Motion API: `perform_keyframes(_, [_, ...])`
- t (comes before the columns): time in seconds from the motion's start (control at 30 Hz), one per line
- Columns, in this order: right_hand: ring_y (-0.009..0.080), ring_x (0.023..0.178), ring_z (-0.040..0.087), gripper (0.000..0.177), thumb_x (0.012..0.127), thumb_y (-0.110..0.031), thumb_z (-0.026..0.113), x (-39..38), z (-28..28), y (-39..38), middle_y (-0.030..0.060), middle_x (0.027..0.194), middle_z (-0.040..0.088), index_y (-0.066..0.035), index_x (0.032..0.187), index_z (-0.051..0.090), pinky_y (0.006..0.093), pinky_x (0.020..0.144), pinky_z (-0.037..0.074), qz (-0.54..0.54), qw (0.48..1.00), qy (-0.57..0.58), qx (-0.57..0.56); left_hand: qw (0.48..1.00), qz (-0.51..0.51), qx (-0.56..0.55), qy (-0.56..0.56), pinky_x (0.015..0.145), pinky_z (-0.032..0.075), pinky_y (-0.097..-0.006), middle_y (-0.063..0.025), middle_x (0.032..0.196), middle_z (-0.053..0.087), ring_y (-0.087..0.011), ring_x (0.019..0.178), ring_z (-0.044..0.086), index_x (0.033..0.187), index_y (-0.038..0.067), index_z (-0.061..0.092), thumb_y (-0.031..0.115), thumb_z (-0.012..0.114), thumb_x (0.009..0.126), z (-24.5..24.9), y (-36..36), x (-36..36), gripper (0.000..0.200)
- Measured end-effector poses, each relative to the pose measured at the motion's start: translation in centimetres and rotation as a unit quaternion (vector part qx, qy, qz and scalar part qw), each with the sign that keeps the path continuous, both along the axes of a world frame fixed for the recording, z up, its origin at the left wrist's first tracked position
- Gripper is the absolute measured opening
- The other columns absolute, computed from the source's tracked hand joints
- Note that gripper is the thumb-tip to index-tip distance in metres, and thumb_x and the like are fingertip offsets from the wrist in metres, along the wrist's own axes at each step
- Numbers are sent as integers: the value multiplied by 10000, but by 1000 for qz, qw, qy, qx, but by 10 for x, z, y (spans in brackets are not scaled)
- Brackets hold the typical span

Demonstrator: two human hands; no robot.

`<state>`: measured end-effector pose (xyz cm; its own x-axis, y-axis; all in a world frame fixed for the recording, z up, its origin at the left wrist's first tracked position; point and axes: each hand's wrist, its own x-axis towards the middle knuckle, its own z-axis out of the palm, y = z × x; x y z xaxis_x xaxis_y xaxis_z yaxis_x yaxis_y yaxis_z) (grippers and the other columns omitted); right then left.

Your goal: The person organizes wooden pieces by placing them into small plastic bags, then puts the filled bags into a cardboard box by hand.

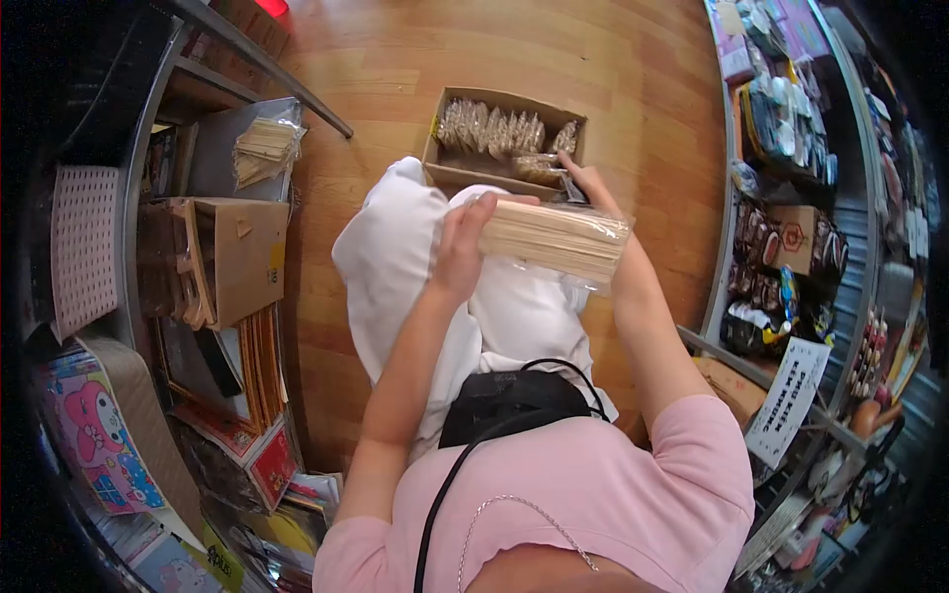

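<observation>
Pale wood in clear film: one pack of sticks is held level above the person's lap, over the floor and just short of the near wall of the cardboard box. Left hand is closed round the pack's left end, thumb on the near side and fingers wrapped over the top. Right hand reaches under the pack's far end into the box's near right corner, fingers curled down onto a small bag; I cannot tell whether they grip it or only touch it. Step in hand, as judged: packs are being handled between box and hand, one secured and a second being reached, with the direction in or out not readable. The next move would call for a firm pinch on slippery film by the right hand, and for the left to keep its pack level so the loose end does not sag. Counts: hands 2; pack of sticks in hand 1; boxes on the floor 1; row of bags along the box's far wall, at least five, exact number unclear; similar stick bundle on the left shelf 1.
</observation>
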<state>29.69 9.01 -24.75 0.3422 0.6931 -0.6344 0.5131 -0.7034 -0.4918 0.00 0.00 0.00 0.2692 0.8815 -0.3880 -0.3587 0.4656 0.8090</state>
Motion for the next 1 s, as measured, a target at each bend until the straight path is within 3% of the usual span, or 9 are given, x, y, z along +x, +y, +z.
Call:
perform_keyframes(0.1, [362, 941, 593, 764, 668, -659, 526, 20, -1, 31, 234, 999, 611, 27, 987, 629, 377, 766, 470, 33, 987, -155, -9, 997, -14, 70, -5, 832, 380, -225, -77, 928, 636, -140, 885, 547, 999, -24, 628, 395, 396, 894, 7, 23, 10, 490])
perform_keyframes(0.17, [361, 897, 608, 649, 658, -528, 574, 35, -10, 31, 246, 962, 616, 35, 976, 623, 378, 735, 481, 92, 995, -8, -33, 999, 19, 35, 5, 833, 424, -277, -130, 973, 613, -182, 913, 571, 1031, -58, 585, 414, 376, 896, 3, 24, -6, 533])
perform_keyframes(0.27, [322, 871, 622, 566, 655, -430, 577, 47, -56, 35, 250, 933, 621, 43, 963, 618, 383, 725, 477, 193, 980, -50, -22, 998, 54, 32, -5, 821, 387, -227, -87, 923, 626, -142, 870, 545, 984, -36, 628, 373, 398, 900, 5, 29, -23, 476])
perform_keyframes(0.37, [279, 789, 631, 492, 679, -373, 585, 35, -49, 14, 221, 865, 640, 54, 919, 624, 372, 690, 477, 87, 991, 47, 88, 996, 84, 40, 16, 838, 429, -283, -131, 993, 609, -186, 926, 574, 1064, -66, 566, 396, 352, 909, 0, 30, -26, 533])
perform_keyframes(0.57, [171, 537, 553, 293, 704, -223, 584, 34, 106, -15, 99, 622, 581, 64, 761, 603, 304, 516, 450, 60, 983, 33, 170, 990, 105, 78, -51, 821, 407, -241, -105, 1019, 597, -165, 930, 547, 1082, -33, 563, 397, 393, 908, 1, 19, -28, 495])
perform_keyframes(0.63, [173, 566, 560, 300, 718, -227, 573, 48, 158, -28, 106, 647, 583, 68, 764, 603, 300, 526, 452, 65, 982, 46, 172, 978, 170, 63, -106, 863, 422, -292, -116, 1075, 584, -196, 997, 551, 1119, -9, 542, 417, 347, 918, 13, 12, -37, 510])
perform_keyframes(0.77, [241, 870, 539, 284, 667, -158, 618, 47, 294, -84, 137, 881, 554, -43, 926, 611, 288, 779, 429, 131, 974, 65, 174, 948, 291, 76, -106, 870, 428, -333, -90, 1107, 566, -195, 1000, 550, 1166, 28, 501, 440, 407, 899, 87, -15, -66, 499])
perform_keyframes(0.87, [297, 965, 496, 360, 627, -66, 626, 33, 368, -140, 139, 1014, 516, -73, 986, 593, 310, 844, 403, 370, 863, -208, 273, 936, 313, 109, -117, 847, 428, -303, -73, 1158, 546, -187, 1032, 524, 1177, 43, 512, 438, 387, 905, 129, -40, -94, 496])
perform_keyframes(1.0, [301, 1004, 499, 390, 615, -53, 643, 22, 396, -182, 155, 1061, 507, -56, 1001, 587, 302, 885, 391, 291, 920, -95, 246, 912, 352, 187, -99, 875, 419, -341, -99, 1178, 518, -203, 1065, 499, 1208, 31, 467, 435, 395, 905, 154, -67, -122, 511])
